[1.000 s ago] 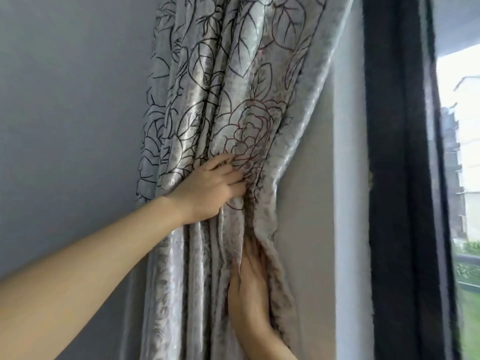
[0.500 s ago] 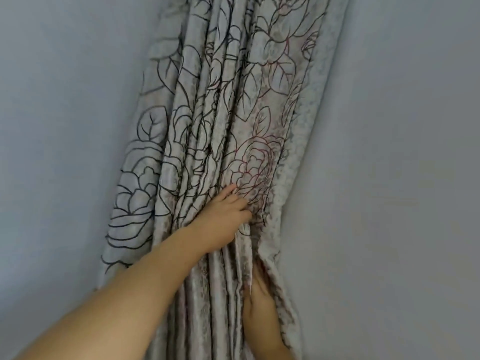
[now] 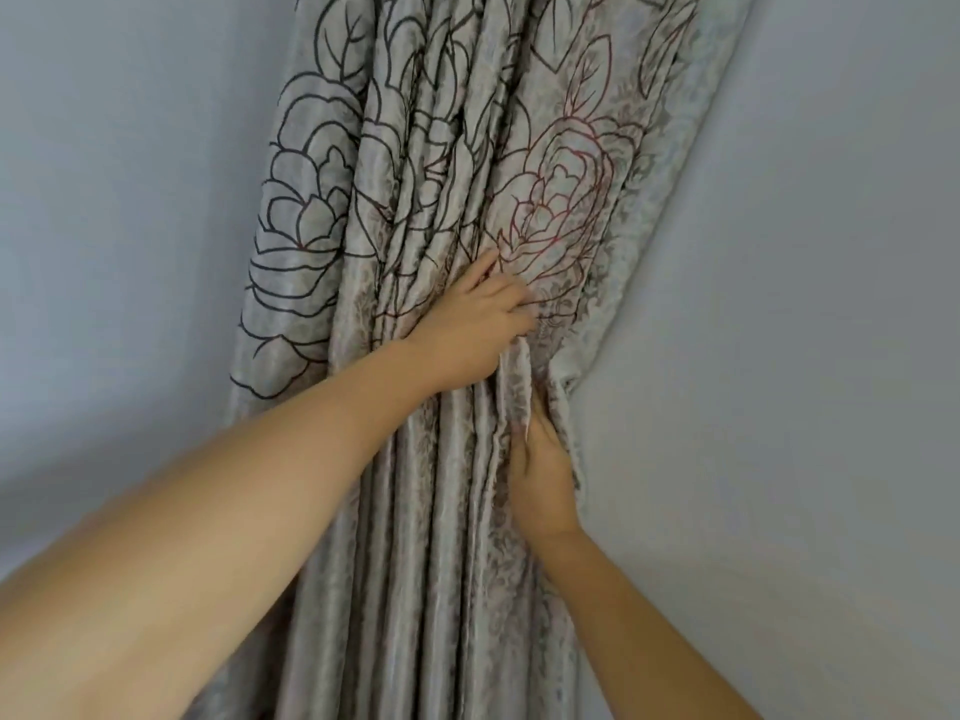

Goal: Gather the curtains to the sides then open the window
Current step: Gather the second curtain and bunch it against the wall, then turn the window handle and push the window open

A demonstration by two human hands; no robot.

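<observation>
A silvery grey curtain (image 3: 441,148) with black and red flower outlines hangs bunched in folds down the middle of the head view, in a corner between two walls. My left hand (image 3: 470,324) is closed on the folds at mid height, fingers dug into the cloth. Just below it my right hand (image 3: 543,475) grips the curtain's right edge, with its fingertips hidden behind the fabric. The window is out of view.
A plain pale grey wall (image 3: 130,200) stands to the left of the curtain and another plain wall (image 3: 805,304) to its right. Both forearms reach in from the bottom of the view.
The view has swung left, so the dark window frame and the outdoors have left the picture. Both hands have kept their hold on the bunched curtain; my right hand shows more now.
</observation>
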